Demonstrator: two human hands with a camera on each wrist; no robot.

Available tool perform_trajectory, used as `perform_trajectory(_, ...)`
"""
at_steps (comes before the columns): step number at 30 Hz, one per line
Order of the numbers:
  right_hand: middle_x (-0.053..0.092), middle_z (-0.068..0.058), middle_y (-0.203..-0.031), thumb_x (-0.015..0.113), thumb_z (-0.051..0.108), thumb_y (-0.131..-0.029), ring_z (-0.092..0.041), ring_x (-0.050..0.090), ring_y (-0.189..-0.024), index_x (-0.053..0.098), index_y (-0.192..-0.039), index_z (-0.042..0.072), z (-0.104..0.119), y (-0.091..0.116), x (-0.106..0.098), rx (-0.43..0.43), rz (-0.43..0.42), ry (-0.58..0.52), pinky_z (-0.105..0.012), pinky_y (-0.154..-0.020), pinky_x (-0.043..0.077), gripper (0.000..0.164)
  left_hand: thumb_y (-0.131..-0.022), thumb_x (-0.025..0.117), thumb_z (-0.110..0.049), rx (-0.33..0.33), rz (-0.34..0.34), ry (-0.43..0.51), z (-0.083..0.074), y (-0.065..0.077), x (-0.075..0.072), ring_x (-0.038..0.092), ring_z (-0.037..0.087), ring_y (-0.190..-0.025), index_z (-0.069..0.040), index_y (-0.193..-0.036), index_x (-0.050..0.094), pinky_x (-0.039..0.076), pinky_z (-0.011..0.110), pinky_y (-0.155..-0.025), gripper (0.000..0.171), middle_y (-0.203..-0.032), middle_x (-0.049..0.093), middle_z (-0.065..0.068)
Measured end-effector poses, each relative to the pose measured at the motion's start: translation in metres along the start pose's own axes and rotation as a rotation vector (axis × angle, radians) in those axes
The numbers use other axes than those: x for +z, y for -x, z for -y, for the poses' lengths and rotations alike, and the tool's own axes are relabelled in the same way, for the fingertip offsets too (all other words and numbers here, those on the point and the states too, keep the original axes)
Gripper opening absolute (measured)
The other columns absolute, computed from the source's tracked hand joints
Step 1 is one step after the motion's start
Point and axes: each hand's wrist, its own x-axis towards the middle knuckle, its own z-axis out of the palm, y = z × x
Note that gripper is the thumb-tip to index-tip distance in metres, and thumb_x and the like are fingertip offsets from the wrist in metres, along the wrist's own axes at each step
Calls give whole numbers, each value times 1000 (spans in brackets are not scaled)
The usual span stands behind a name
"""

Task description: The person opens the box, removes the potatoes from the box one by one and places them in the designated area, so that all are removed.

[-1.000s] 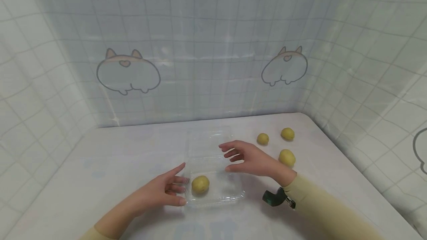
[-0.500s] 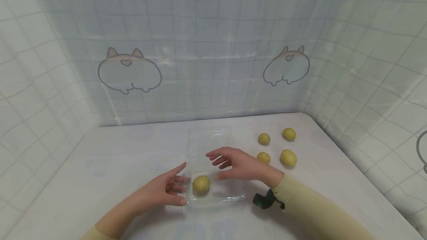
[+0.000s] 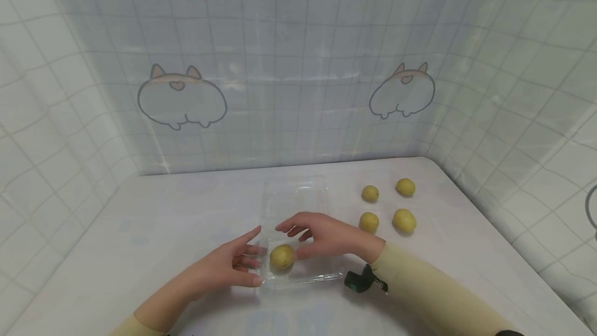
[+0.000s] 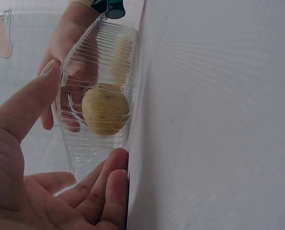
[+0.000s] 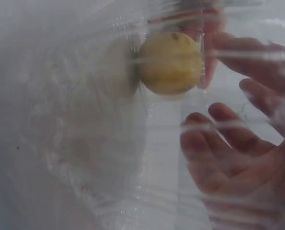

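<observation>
A clear plastic clamshell box [image 3: 322, 277] lies on the table with its lid [image 3: 295, 202] folded back. One potato [image 3: 282, 257] sits in the box's left part. My left hand [image 3: 224, 266] spans the box's left side, fingers spread, fingertips at the wall; in the left wrist view the potato [image 4: 105, 109] shows through that ribbed wall. My right hand [image 3: 322, 236] hangs over the box, fingers loosely bent, thumb close to the potato's right side. In the right wrist view, the right hand [image 5: 247, 167] appears apart from the potato [image 5: 171, 63] through clear plastic.
Several more potatoes lie loose to the right of the box, among them one nearer potato [image 3: 404, 221] and one farther potato [image 3: 405, 187]. A patterned curtain [image 3: 289, 92] walls in the table [image 3: 186, 206] at the back and sides. A dark green wrist device [image 3: 359, 280] hangs under the right forearm.
My right hand has moved left and slightly nearer, over the box towards the potato, uncovering another potato behind the forearm. My left hand stays at the box's left side.
</observation>
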Motion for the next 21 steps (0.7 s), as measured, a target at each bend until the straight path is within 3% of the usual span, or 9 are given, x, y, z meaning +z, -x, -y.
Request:
perform_trajectory(5, 57, -2, -135, 76, 15, -88, -17, 56, -120, 55, -138, 21, 2, -3, 2, 5, 47, 23, -28, -93, 50, 54, -83, 82, -24, 4, 4, -7, 1, 1, 0, 57, 28, -122, -19, -160, 16, 49, 42, -96, 102, -142, 52, 11)
perform_trajectory(21, 59, 12, -125, 80, 20, -86, 0, 54, -111, 63, -131, 17, -2, -15, 11, -86, 157, 173, -23, -89, 50, 48, -82, 83, -25, 6, 2, -16, -1, 1, 0, 57, 27, -120, -19, -160, 16, 50, 43, -94, 102, -142, 52, 12)
